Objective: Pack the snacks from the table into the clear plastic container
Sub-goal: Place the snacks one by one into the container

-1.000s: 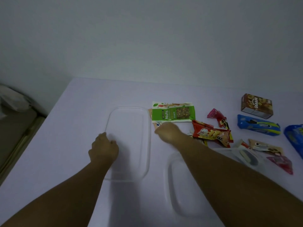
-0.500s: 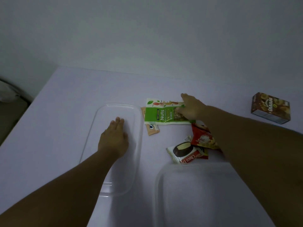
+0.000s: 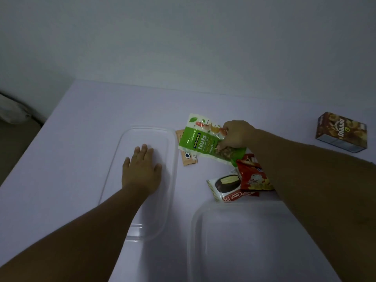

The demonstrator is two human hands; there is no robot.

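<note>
While the table [image 3: 81, 123] fills most of the frame as before, the green nuts packet [image 3: 200, 142], which lay flat half a second ago, now tilts up off the surface just right of centre, pinched at its right side by the right hand [image 3: 237, 136]. Across the lower right, the clear plastic container [image 3: 195, 231] sits partly under the right forearm. Left of centre lies the clear lid [image 3: 173, 159], and the left hand [image 3: 142, 169] rests on it with fingers straight and spread, much as it did before. At the far right edge stands the brown box [image 3: 341, 132]. Below the lifted packet sit the red snack bag [image 3: 252, 176], the choco pie packet [image 3: 225, 187], and a small tan cookie packet [image 3: 188, 157] beside the lid.
</note>
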